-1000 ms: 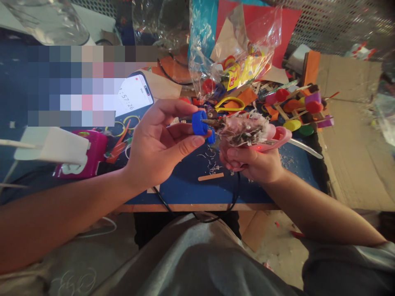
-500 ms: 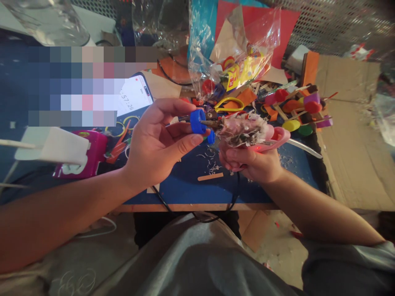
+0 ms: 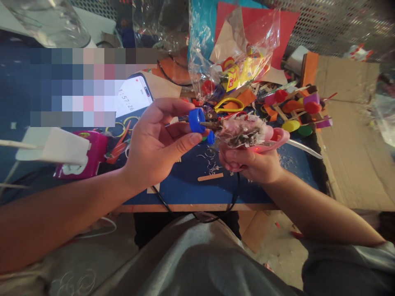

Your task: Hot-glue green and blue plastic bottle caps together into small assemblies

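Between the thumb and fingers of my left hand point(image 3: 157, 142) is a blue bottle cap point(image 3: 196, 120), its hollow side turned to the right. My right hand point(image 3: 253, 162) is wrapped round the handle of a pink hot glue gun point(image 3: 279, 137). Stringy glue and grey fluff cover the gun's front, and a small red light glows on its side. Its dark nozzle point(image 3: 211, 124) points left, at the cap's opening; I cannot tell whether it touches the inside. A clear glue stick point(image 3: 304, 148) juts out of the gun's back. A second blue cap point(image 3: 211, 137) shows just below the nozzle.
Yellow-handled scissors point(image 3: 230, 105) lie behind the gun. A wooden craft stick point(image 3: 210, 176) and glue scraps rest near the front edge. At right are stick-and-cap pieces point(image 3: 296, 107) and cardboard point(image 3: 348, 135). A phone point(image 3: 135, 94) and a magenta power box point(image 3: 97, 152) are at left. The black cord point(image 3: 236, 193) hangs over the edge.
Almost nothing differs. The blue cap and my left fingers have shifted very slightly; the glue gun stays at the cap.
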The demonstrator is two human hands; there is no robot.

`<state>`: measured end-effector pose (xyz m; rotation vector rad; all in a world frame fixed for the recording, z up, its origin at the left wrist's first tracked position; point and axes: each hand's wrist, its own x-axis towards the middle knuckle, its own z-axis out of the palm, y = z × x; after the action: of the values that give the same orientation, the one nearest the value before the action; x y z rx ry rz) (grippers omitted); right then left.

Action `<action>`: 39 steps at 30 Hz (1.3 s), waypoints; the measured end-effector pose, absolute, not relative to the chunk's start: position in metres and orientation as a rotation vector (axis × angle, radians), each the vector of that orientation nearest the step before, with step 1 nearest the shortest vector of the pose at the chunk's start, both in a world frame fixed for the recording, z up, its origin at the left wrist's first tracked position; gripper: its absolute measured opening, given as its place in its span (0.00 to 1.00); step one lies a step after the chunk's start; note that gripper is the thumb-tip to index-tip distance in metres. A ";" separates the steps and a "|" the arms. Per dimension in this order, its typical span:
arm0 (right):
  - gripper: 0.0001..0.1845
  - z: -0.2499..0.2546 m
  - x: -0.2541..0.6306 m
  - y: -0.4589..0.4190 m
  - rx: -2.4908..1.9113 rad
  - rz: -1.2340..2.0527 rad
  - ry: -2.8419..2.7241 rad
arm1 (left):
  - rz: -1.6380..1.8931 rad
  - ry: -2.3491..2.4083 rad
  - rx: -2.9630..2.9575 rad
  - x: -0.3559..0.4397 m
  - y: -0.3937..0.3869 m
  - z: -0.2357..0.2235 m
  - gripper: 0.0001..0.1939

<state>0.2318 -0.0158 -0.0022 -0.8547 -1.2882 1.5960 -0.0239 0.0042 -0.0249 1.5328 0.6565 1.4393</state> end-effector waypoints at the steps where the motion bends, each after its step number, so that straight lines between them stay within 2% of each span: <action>1: 0.18 -0.003 0.232 -0.016 -0.844 1.594 -1.288 | 1.445 0.639 1.527 -0.024 0.004 -0.025 0.27; 7: 0.17 -0.005 0.234 -0.016 -0.810 1.597 -1.290 | 1.475 0.624 1.459 -0.019 0.005 -0.022 0.26; 20: 0.17 0.000 0.232 -0.016 -0.899 1.588 -1.286 | 1.463 0.585 1.296 -0.012 -0.002 -0.008 0.18; 39: 0.15 -0.001 0.232 -0.017 -0.861 1.593 -1.295 | 1.450 0.599 1.277 -0.013 -0.001 -0.008 0.21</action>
<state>0.2322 -0.0168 -0.0009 -0.8614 -1.2950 1.5925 -0.0126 -0.0011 -0.0084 1.2771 0.5995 1.4500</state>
